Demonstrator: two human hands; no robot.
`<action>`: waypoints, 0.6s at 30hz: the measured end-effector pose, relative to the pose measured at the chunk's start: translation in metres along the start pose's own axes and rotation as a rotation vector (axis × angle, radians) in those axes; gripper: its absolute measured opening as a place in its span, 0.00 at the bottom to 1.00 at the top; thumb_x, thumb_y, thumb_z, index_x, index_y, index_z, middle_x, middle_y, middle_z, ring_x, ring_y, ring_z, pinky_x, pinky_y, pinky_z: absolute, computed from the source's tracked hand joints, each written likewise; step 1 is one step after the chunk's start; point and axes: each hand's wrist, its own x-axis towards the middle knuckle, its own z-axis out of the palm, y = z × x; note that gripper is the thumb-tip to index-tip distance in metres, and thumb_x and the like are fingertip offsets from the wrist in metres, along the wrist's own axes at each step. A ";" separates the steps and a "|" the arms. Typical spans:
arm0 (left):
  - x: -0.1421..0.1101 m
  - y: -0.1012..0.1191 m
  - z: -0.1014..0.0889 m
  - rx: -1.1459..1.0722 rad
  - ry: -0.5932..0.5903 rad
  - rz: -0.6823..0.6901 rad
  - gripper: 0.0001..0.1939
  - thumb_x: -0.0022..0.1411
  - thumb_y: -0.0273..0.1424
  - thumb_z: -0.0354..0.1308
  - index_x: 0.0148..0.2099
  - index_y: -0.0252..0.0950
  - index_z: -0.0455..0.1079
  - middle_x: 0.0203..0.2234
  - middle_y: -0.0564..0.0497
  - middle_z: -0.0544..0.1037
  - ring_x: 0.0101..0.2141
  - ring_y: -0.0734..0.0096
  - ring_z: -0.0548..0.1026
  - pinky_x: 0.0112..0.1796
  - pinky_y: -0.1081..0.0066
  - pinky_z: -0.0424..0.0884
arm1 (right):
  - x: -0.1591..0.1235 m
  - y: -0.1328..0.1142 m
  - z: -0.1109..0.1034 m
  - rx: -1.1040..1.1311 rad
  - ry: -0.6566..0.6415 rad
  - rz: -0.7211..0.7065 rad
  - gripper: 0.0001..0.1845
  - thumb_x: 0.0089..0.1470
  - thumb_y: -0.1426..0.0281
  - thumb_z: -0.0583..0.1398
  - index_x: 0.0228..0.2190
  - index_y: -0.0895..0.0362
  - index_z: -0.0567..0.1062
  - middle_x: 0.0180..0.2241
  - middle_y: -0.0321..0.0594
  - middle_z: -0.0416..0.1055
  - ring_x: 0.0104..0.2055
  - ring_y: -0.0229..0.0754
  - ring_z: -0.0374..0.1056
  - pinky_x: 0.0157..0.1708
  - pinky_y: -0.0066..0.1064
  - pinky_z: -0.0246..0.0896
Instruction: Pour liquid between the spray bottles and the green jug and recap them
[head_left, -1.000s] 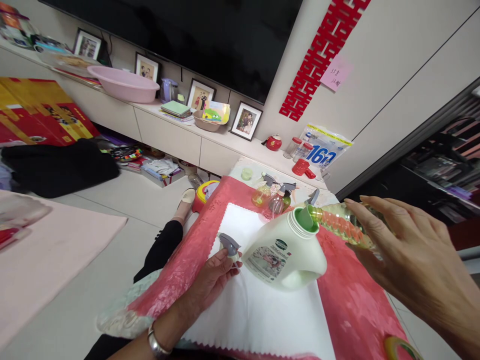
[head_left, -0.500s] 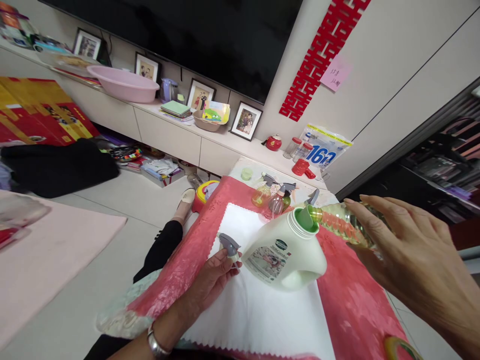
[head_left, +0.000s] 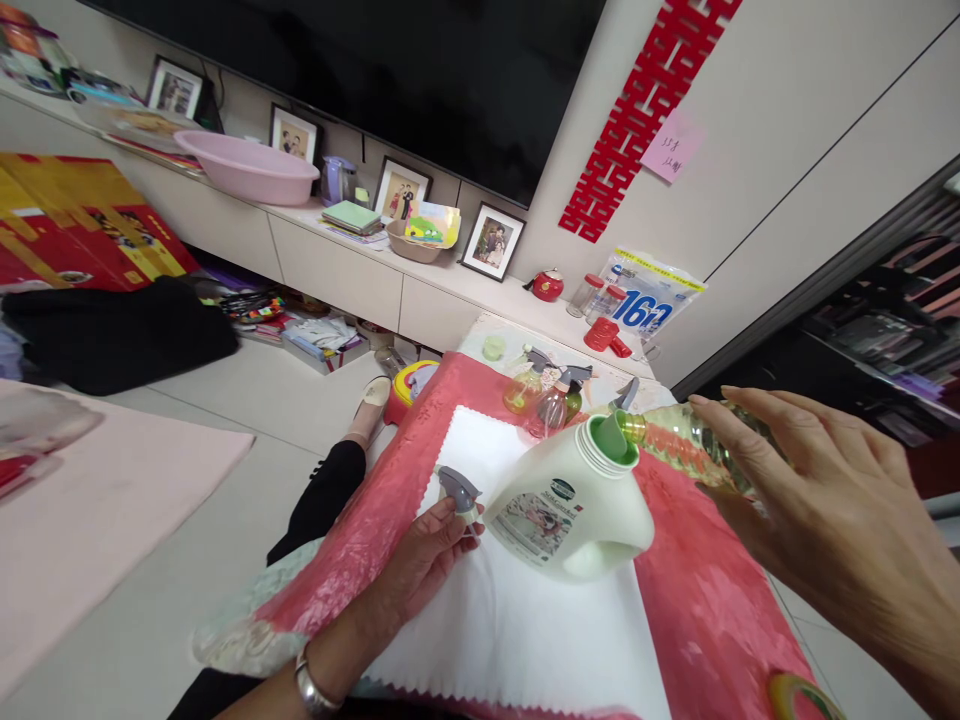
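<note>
Right fingers (head_left: 750,448) partly hide clear bottle (head_left: 675,448); tape roll (head_left: 783,690) cut off.

A pink basin (head_left: 255,185) stands on the low cabinet (head_left: 330,258) below a black television (head_left: 360,80)

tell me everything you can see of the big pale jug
The jug is pale greenish white and looks like plastic, with a built-in handle low on one side and a label under a dark oval badge. It is uncapped, its ridged neck showing a green spout inside. It appears upright on the white mat. The see-through bottle in the right hand is at the spout; whether the spray head in the left hand touches it is unclear.
</note>
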 end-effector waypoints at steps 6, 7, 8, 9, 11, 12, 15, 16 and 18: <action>0.000 -0.001 0.000 -0.007 0.003 -0.006 0.25 0.45 0.37 0.78 0.46 0.36 0.80 0.42 0.47 0.78 0.36 0.72 0.75 0.39 0.71 0.69 | 0.002 0.000 -0.001 -0.003 -0.002 -0.006 0.20 0.70 0.63 0.46 0.59 0.52 0.64 0.58 0.44 0.62 0.55 0.57 0.63 0.47 0.48 0.60; 0.000 -0.001 0.001 -0.006 0.004 -0.005 0.25 0.45 0.37 0.78 0.46 0.36 0.80 0.42 0.47 0.79 0.36 0.72 0.75 0.39 0.71 0.69 | 0.002 0.000 -0.002 -0.005 0.001 -0.009 0.20 0.70 0.62 0.46 0.58 0.52 0.65 0.58 0.44 0.62 0.55 0.57 0.63 0.47 0.48 0.60; 0.000 -0.001 0.001 -0.004 0.005 -0.004 0.25 0.45 0.37 0.78 0.46 0.36 0.80 0.42 0.47 0.79 0.36 0.72 0.75 0.39 0.71 0.69 | 0.002 0.000 -0.002 -0.005 0.002 -0.013 0.20 0.70 0.62 0.46 0.58 0.52 0.65 0.57 0.45 0.62 0.55 0.57 0.63 0.47 0.48 0.60; 0.000 -0.001 0.001 -0.002 0.005 -0.003 0.25 0.45 0.37 0.78 0.46 0.36 0.80 0.42 0.47 0.79 0.36 0.72 0.75 0.39 0.71 0.68 | 0.003 0.001 -0.003 -0.007 0.003 -0.015 0.20 0.70 0.62 0.46 0.58 0.52 0.65 0.57 0.45 0.62 0.55 0.57 0.62 0.47 0.48 0.59; 0.000 0.000 0.000 0.004 0.002 -0.005 0.25 0.45 0.37 0.78 0.46 0.36 0.80 0.42 0.47 0.79 0.36 0.72 0.75 0.39 0.71 0.68 | 0.004 0.001 -0.004 -0.012 0.008 -0.024 0.21 0.70 0.62 0.45 0.58 0.52 0.65 0.57 0.45 0.62 0.55 0.57 0.62 0.47 0.48 0.59; 0.000 0.000 0.000 0.004 0.002 -0.004 0.25 0.45 0.37 0.78 0.46 0.36 0.80 0.42 0.47 0.78 0.36 0.72 0.75 0.39 0.71 0.68 | 0.005 0.000 -0.004 -0.013 0.010 -0.028 0.21 0.70 0.62 0.45 0.59 0.52 0.64 0.57 0.46 0.62 0.55 0.57 0.62 0.47 0.48 0.59; 0.000 0.000 -0.001 0.004 -0.002 -0.003 0.24 0.46 0.37 0.78 0.46 0.36 0.80 0.43 0.47 0.78 0.36 0.72 0.75 0.39 0.70 0.68 | 0.007 0.000 -0.006 -0.019 0.011 -0.042 0.20 0.70 0.63 0.45 0.59 0.52 0.63 0.57 0.47 0.63 0.55 0.58 0.63 0.46 0.47 0.60; 0.000 0.000 -0.001 0.003 -0.003 -0.002 0.24 0.46 0.37 0.77 0.46 0.36 0.80 0.42 0.47 0.78 0.36 0.72 0.75 0.39 0.70 0.68 | 0.008 -0.001 -0.007 -0.019 0.012 -0.046 0.20 0.70 0.63 0.45 0.59 0.52 0.63 0.56 0.47 0.63 0.55 0.58 0.63 0.46 0.47 0.60; 0.000 -0.001 -0.001 0.005 -0.010 -0.002 0.24 0.47 0.36 0.77 0.46 0.36 0.79 0.42 0.47 0.78 0.36 0.73 0.75 0.39 0.70 0.68 | 0.010 -0.001 -0.008 -0.018 0.014 -0.048 0.20 0.70 0.63 0.45 0.59 0.52 0.63 0.56 0.47 0.63 0.55 0.58 0.63 0.45 0.48 0.60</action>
